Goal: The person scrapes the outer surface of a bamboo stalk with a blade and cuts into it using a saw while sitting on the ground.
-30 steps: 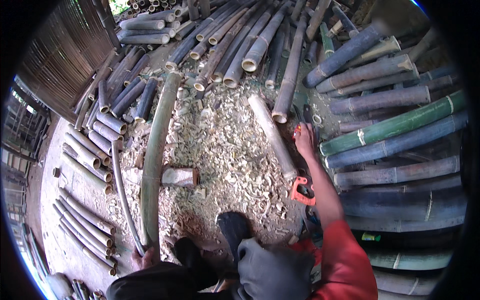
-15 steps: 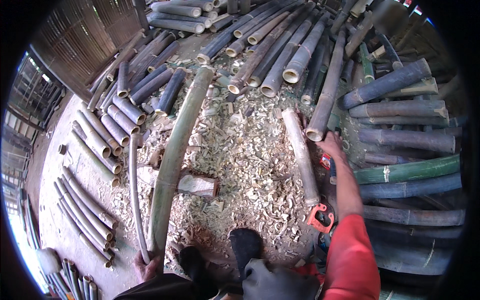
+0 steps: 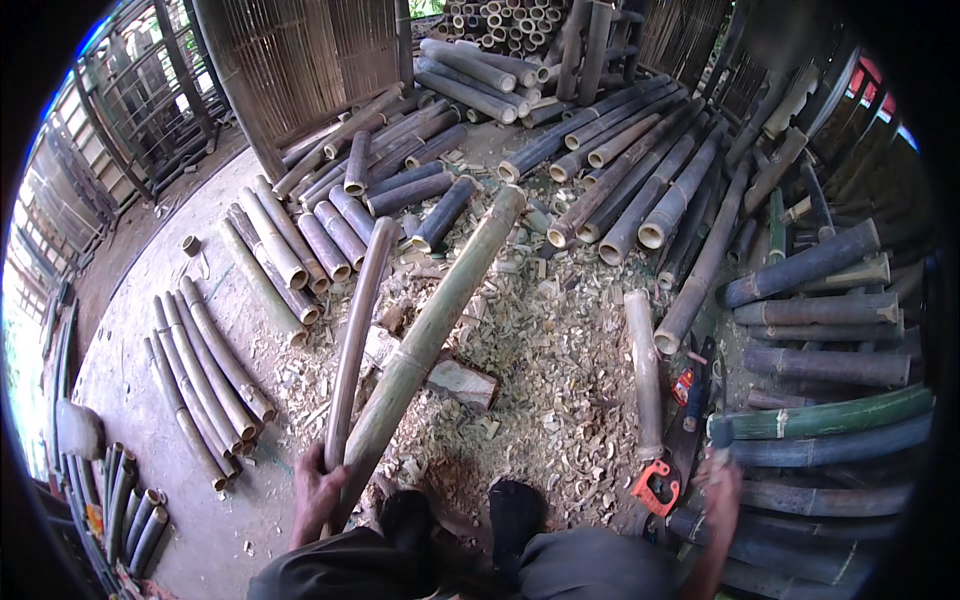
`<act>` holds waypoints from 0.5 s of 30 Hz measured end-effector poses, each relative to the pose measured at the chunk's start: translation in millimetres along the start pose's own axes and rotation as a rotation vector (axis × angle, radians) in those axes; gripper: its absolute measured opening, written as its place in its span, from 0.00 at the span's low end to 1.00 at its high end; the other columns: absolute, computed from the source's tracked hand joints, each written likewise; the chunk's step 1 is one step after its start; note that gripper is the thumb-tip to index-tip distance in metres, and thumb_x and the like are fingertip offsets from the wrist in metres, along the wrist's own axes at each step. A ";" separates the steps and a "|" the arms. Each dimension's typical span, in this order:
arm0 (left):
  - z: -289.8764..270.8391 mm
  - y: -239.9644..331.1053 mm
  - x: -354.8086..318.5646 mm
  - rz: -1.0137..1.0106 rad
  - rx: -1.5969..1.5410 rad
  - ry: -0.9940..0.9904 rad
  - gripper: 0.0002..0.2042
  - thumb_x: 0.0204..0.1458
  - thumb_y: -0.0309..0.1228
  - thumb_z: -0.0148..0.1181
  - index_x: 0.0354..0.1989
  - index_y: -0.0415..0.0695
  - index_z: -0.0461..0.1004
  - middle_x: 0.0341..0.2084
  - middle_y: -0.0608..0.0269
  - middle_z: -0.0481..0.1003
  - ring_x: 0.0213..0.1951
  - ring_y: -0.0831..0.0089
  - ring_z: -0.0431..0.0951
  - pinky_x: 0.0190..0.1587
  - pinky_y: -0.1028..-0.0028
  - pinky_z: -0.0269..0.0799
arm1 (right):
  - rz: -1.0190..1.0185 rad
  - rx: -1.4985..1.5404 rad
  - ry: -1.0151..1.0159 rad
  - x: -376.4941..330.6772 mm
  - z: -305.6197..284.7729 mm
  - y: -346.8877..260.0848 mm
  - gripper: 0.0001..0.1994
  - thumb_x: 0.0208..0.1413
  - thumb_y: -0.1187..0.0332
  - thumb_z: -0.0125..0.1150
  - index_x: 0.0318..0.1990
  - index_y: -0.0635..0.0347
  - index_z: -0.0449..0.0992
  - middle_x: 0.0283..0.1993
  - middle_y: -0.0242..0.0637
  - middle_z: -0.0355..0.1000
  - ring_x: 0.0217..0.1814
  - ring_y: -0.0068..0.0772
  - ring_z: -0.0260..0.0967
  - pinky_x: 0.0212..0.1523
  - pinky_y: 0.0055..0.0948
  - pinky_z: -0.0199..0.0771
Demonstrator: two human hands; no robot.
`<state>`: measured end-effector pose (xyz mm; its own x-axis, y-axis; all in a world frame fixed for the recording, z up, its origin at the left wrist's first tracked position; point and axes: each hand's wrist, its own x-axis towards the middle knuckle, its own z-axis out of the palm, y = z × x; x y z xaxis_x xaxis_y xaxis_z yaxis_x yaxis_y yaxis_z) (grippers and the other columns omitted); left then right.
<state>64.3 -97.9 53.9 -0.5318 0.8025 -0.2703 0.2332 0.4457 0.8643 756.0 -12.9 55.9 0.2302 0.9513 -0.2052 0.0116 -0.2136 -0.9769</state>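
Grip of the left hand [image 3: 318,492], at the lower left of centre, is folded around the bottom end of a slim bamboo pole [image 3: 357,340]. From this grip the pole goes away upward, its long axis leaning slightly to the right of the frame. Just to its right lies a thick greenish bamboo pole [image 3: 415,348], leaning more strongly the same way, so the two draw apart toward their tops. Whether the thumb touches the thick pole, I cannot tell.

The left hand is clearly nearer to both. The right hand [image 3: 718,490] is well apart, at the lower right; it is blurred, with a small dark blunt thing [image 3: 720,432] just above it, and I cannot tell how its fingers stand.

Farther out, the thick pole crosses in the picture over a pale wood block [image 3: 465,385] among shavings [image 3: 540,360]. Between the hands, nearer to the right one, are a short pale bamboo piece [image 3: 643,375], upright in the frame, and an orange handle [image 3: 648,474] at its lower end.

Compared with half a second ago, the right hand is lower and away from the dark pole's [image 3: 706,260] open end. The slim pole now reaches nearly as high as the thick one, and the red sleeve is gone from view.
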 end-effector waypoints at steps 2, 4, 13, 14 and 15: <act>6.0 29.2 38.6 0.038 0.242 -0.034 0.20 0.44 0.33 0.70 0.43 0.32 0.79 0.26 0.59 0.78 0.29 0.71 0.75 0.35 0.66 0.73 | 0.089 0.051 -0.066 -33.1 70.0 -6.9 0.26 0.62 0.67 0.62 0.67 0.62 0.67 0.42 0.38 0.76 0.39 0.26 0.74 0.40 0.29 0.77; 21.8 59.1 73.5 0.118 0.230 -0.073 0.18 0.47 0.34 0.70 0.42 0.32 0.80 0.24 0.58 0.77 0.28 0.70 0.74 0.33 0.65 0.71 | 0.189 -0.053 0.003 -39.4 119.4 9.0 0.27 0.59 0.69 0.64 0.66 0.61 0.67 0.40 0.36 0.75 0.37 0.27 0.74 0.37 0.29 0.77; 98.8 102.9 207.0 0.210 0.357 -0.327 0.19 0.52 0.39 0.72 0.40 0.32 0.79 0.25 0.55 0.77 0.28 0.65 0.76 0.34 0.58 0.71 | -0.072 -0.811 -0.176 -1.9 233.5 143.1 0.41 0.52 0.64 0.72 0.71 0.68 0.60 0.53 0.64 0.74 0.55 0.66 0.76 0.54 0.53 0.75; 109.1 110.9 216.2 0.223 0.349 -0.340 0.18 0.54 0.39 0.71 0.39 0.32 0.79 0.25 0.54 0.78 0.28 0.65 0.76 0.35 0.58 0.72 | 0.015 -0.885 -0.183 -4.0 238.9 142.3 0.42 0.52 0.64 0.73 0.72 0.67 0.58 0.57 0.66 0.72 0.58 0.66 0.73 0.56 0.53 0.73; 115.2 114.4 230.8 0.204 0.320 -0.357 0.19 0.54 0.39 0.71 0.39 0.32 0.80 0.25 0.53 0.79 0.28 0.65 0.77 0.36 0.58 0.73 | -0.048 -0.940 -0.183 -2.0 239.9 144.2 0.41 0.52 0.63 0.73 0.71 0.66 0.59 0.55 0.64 0.73 0.56 0.66 0.74 0.55 0.54 0.73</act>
<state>62.1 184.0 41.6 -0.1524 0.9460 -0.2862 0.5702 0.3207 0.7563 523.8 7.8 -99.0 0.0547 0.9667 -0.2501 0.8115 -0.1890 -0.5529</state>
